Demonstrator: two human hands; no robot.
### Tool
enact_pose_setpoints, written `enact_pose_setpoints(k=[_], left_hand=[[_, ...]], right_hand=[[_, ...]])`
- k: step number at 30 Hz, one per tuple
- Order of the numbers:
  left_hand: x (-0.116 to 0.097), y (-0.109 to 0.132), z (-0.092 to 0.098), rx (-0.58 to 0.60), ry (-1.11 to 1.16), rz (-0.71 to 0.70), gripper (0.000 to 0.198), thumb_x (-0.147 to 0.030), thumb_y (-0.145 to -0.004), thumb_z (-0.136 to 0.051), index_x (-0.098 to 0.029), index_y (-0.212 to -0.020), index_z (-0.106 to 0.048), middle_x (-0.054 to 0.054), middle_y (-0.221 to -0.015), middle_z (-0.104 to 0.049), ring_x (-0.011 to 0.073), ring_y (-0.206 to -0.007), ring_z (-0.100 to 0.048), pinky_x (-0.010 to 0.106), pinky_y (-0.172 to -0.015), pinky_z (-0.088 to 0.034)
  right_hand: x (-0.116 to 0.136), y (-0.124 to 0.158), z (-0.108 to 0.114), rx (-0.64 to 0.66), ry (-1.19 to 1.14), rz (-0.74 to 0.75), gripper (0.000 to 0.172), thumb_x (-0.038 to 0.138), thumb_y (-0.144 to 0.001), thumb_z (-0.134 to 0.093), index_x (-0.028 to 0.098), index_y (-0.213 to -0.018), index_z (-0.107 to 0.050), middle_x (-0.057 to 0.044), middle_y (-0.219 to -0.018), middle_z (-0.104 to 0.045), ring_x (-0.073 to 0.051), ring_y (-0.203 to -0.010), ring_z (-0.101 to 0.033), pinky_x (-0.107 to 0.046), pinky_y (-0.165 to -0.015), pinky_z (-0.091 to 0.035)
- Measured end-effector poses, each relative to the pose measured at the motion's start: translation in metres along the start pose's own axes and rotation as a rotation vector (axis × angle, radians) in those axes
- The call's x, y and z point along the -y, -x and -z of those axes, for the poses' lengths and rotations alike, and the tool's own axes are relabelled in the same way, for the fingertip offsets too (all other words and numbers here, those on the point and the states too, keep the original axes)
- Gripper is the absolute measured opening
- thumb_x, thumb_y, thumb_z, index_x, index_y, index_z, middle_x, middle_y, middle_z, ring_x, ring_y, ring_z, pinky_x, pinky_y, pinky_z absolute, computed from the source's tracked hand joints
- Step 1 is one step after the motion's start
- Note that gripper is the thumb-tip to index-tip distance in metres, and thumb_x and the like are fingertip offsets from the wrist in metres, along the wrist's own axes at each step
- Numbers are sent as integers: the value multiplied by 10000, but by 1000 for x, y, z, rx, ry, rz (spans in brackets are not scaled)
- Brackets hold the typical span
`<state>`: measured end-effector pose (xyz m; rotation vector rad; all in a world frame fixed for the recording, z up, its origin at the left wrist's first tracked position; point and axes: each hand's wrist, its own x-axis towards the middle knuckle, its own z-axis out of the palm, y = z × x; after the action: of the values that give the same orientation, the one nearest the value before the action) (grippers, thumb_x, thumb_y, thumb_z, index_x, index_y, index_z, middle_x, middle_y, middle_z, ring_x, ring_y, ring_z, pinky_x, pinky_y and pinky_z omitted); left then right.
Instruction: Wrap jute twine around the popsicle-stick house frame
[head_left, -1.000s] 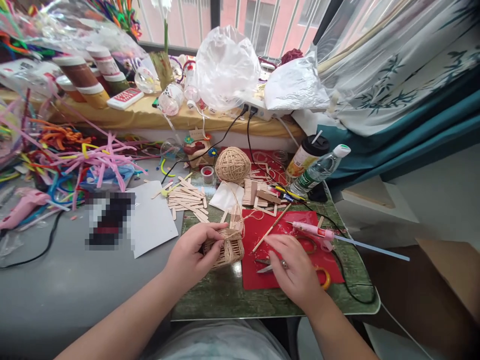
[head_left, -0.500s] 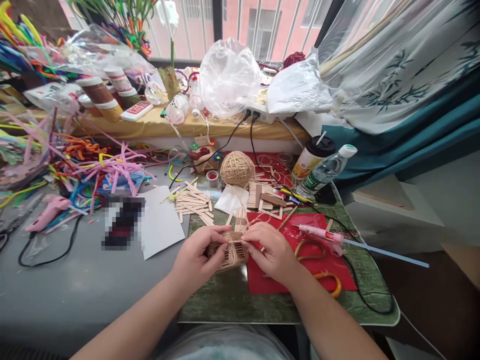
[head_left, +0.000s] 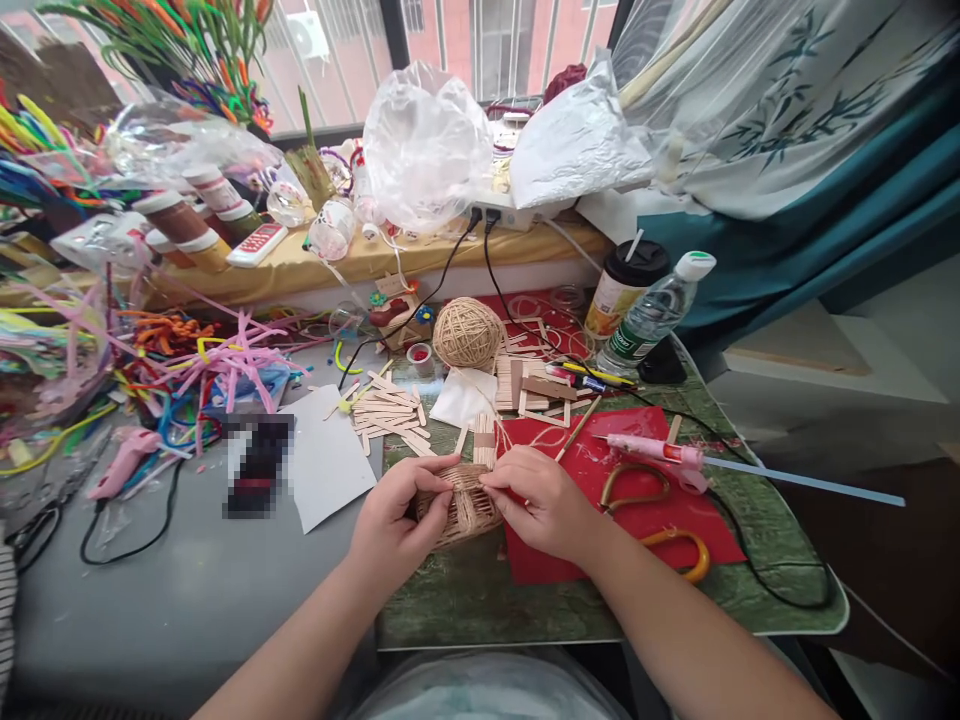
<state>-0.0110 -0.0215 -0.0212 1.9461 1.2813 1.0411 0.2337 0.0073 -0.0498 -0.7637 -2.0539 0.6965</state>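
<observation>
Between both hands sits a small twine-wrapped frame (head_left: 466,512), tan, with slat-like gaps along its side. My left hand (head_left: 401,510) grips its left end, thumb and fingers pinched at the top edge. My right hand (head_left: 536,500) is closed at the upper right edge, fingertips pinching what looks like the twine there. A loose twine strand (head_left: 536,436) loops behind the right hand, and another runs toward the twine ball (head_left: 469,333). Beyond the frame lies a bundle of craft sticks (head_left: 484,440). Scissors (head_left: 679,550) with orange handles lie partly under my right forearm.
A pink glue gun (head_left: 652,448) with a long glue stick rests on red sheet (head_left: 540,555) at right. Loose craft sticks (head_left: 386,408), white card (head_left: 326,470) and pink pipe cleaners (head_left: 244,365) lie left. A water bottle (head_left: 652,315) and lidded cup (head_left: 626,285) stand back right.
The camera view has shifted slightly. Both hands keep their pinching hold on the twine-wrapped frame, which appears slightly tilted compared with before.
</observation>
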Motion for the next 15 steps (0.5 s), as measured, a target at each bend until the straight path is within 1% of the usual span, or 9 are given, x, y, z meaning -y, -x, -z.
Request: enact_pose_setpoints(k=[3, 5, 9, 11, 15], left_hand=[[-1, -1, 0, 5, 38, 48, 126, -166, -983, -612, -260, -1063, -638, 81, -1298, -763, 235, -1190, -729, 396, -1018, -572], [-1, -3, 0, 12, 75, 79, 155, -180, -987, -620, -267, -1115, -619, 74, -1291, -765, 234, -1208, -721, 393, -1036, -566], [-3, -6, 2, 35, 76, 109, 118, -211, -990, -622, -264, -1095, -626, 68, -1263, -767, 247, -1195, -719, 401, -1038, -555], [-8, -8, 5, 80, 67, 139, 136, -234, -992, -618, -261, -1124, -641, 74, -1277, -752, 259, -1203, -708, 408, -1044, -547], [-18, -14, 12, 190, 84, 213, 291, -333, -1024, -584, -272, -1306, -621, 87, -1335, -706, 277, -1255, -673, 410, -1070, -540]], right_hand=[[1, 1, -5, -49, -2, 0, 133, 150, -1038, -582, 232, -1043, -687, -68, -888, -723, -224, -829, -615, -391, -774, -512], [3, 0, -8, -83, -23, -36, 128, 151, -1033, -598, 235, -998, -689, -55, -841, -696, -217, -801, -608, -377, -751, -505], [8, -3, -8, -112, -87, -110, 172, 141, -1014, -630, 237, -878, -675, -31, -790, -664, -203, -778, -613, -353, -745, -499], [8, -3, -8, -119, -89, -107, 180, 133, -1003, -641, 235, -859, -675, -32, -797, -677, -203, -786, -624, -349, -751, -497], [6, -1, -8, -144, -64, -85, 154, 138, -1003, -645, 232, -888, -686, -36, -816, -687, -203, -791, -633, -341, -747, -495]])
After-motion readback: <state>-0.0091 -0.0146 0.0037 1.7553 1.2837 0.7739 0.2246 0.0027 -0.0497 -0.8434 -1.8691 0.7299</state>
